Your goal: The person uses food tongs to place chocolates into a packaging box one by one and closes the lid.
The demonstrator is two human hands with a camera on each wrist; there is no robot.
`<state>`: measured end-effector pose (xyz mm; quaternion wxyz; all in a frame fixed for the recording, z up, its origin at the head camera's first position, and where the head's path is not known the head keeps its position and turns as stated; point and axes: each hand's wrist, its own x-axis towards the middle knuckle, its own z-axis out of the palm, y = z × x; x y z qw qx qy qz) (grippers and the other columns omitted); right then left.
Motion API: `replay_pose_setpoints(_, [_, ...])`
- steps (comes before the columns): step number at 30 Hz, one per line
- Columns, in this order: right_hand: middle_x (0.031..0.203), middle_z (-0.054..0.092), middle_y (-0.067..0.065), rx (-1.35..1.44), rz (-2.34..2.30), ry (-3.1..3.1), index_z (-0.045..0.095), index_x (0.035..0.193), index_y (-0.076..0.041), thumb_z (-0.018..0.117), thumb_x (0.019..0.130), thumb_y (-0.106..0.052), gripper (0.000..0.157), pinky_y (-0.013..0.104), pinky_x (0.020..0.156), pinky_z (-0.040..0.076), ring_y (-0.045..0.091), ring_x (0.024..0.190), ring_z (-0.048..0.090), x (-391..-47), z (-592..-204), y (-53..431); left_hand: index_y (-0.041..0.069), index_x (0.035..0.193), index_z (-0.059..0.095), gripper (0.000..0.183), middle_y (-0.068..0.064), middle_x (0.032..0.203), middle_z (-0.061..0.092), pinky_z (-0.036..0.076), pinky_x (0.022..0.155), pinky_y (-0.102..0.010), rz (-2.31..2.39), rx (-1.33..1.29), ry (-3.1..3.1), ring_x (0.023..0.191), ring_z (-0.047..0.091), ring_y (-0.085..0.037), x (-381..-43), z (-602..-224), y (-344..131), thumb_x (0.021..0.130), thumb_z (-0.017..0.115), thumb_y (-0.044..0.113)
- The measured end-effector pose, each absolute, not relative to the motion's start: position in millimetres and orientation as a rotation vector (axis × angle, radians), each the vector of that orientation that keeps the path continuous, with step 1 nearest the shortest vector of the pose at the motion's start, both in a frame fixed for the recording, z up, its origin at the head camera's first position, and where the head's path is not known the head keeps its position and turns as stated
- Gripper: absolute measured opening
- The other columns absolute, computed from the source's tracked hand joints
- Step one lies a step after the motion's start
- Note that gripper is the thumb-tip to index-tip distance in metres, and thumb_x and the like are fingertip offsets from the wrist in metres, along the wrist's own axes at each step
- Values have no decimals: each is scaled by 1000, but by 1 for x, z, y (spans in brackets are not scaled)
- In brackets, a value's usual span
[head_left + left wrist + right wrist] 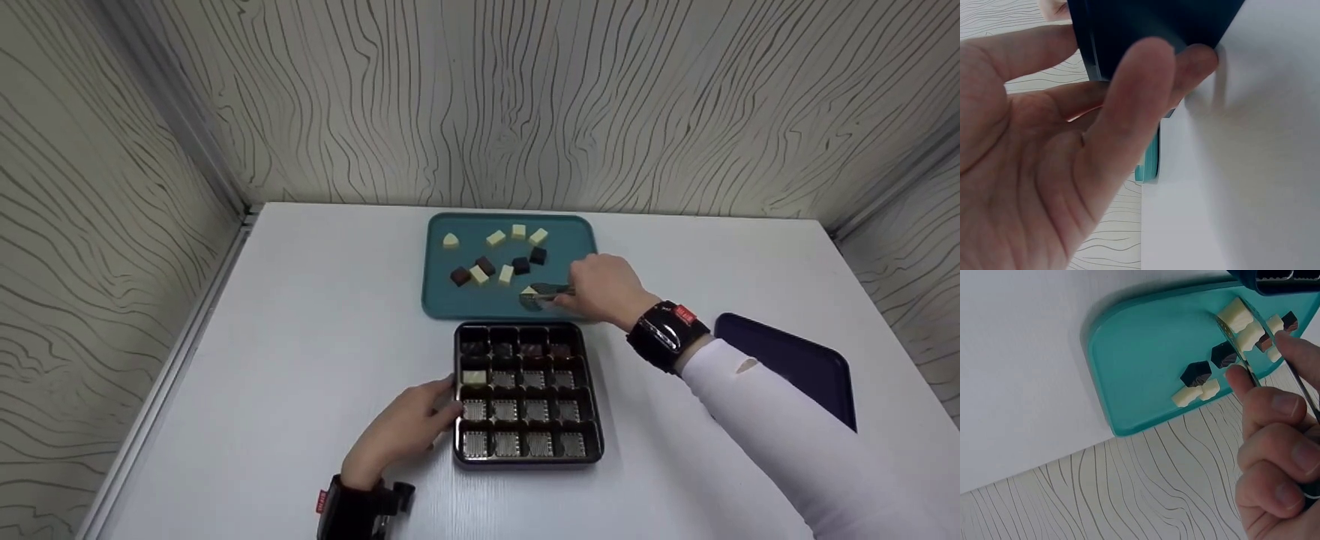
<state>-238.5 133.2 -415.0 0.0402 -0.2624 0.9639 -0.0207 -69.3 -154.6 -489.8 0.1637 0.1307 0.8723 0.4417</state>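
My right hand (pixel 606 289) holds a pair of metal tongs (pixel 553 289) low over the teal tray (pixel 442 301). A white chocolate (pixel 1235 315) lies between the tongs' tips in the right wrist view. Several white and dark chocolates (pixel 538 256) are spread across the tray. Nearer the body stands a dark box (pixel 527 463) with a gridded insert. Dark chocolates (pixel 532 350) fill its far row, and one white chocolate (pixel 474 377) sits at the left of the second row. My left hand (pixel 405 420) rests against the box's left side, its fingers loosely extended along the wall.
A dark blue lid (pixel 795 364) lies flat on the white table (pixel 300 337) to the right, partly under my right sleeve (pixel 780 427). Patterned panels (pixel 510 105) rise behind the table and at both sides. The tray's near edge is close to the box.
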Motion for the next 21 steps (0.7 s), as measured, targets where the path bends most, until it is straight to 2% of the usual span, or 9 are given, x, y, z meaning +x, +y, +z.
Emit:
replay_pose_setpoints(3, [55,25,-8,-801,5,2910,30,56,-19,79,93,-38,64,26,49,26,11,53,29,-242,-408,130,-10,153,45,57,-32,150,57,58,96,-47,1250,370,2494,61,67,-13,-69,-490,-154,108,52,25])
replay_pose_setpoints(5, [55,25,-8,-809,49,2888,30,57,-19,80,92,-38,64,26,49,27,11,53,30,-245,-404,126,-10,153,46,57,-32,141,64,55,102,-51,1234,357,2500,60,65,-12,-69,-490,-154,108,53,25])
replay_pose_setpoints(10, [57,25,-8,-855,115,2867,29,59,-18,82,90,-37,64,27,51,30,11,54,29,-251,-397,119,-10,153,46,58,-29,128,71,53,102,-52,1215,337,2510,57,58,-7,-68,-490,-153,108,54,27])
replay_pose_setpoints(13, [57,23,-8,-870,97,2869,28,58,-18,83,89,-36,65,27,51,28,10,54,27,-252,-396,120,-10,153,46,58,-30,132,69,54,101,-51,1221,329,2509,55,59,-10,-68,-490,-153,108,53,26])
replay_pose_setpoints(17, [55,20,-8,-883,29,2881,27,56,-19,82,89,-32,66,26,50,22,10,53,23,-249,-392,125,-11,152,47,58,-31,143,64,53,107,-55,1220,329,2518,85,72,-22,-69,-490,-152,108,54,26])
replay_pose_setpoints(20, [56,19,-9,-928,-31,2894,27,55,-20,82,90,-32,66,25,51,19,10,53,22,-242,-382,128,-11,151,47,58,-30,148,60,50,112,-59,1217,331,2524,106,70,-28,-69,-490,-153,108,54,26])
replay_pose_setpoints(21, [56,19,-9,-953,-42,2896,27,55,-20,82,90,-32,66,25,51,19,9,54,22,-239,-377,129,-11,152,47,58,-31,148,60,50,112,-59,1221,328,2521,103,71,-28,-69,-490,-153,108,54,26])
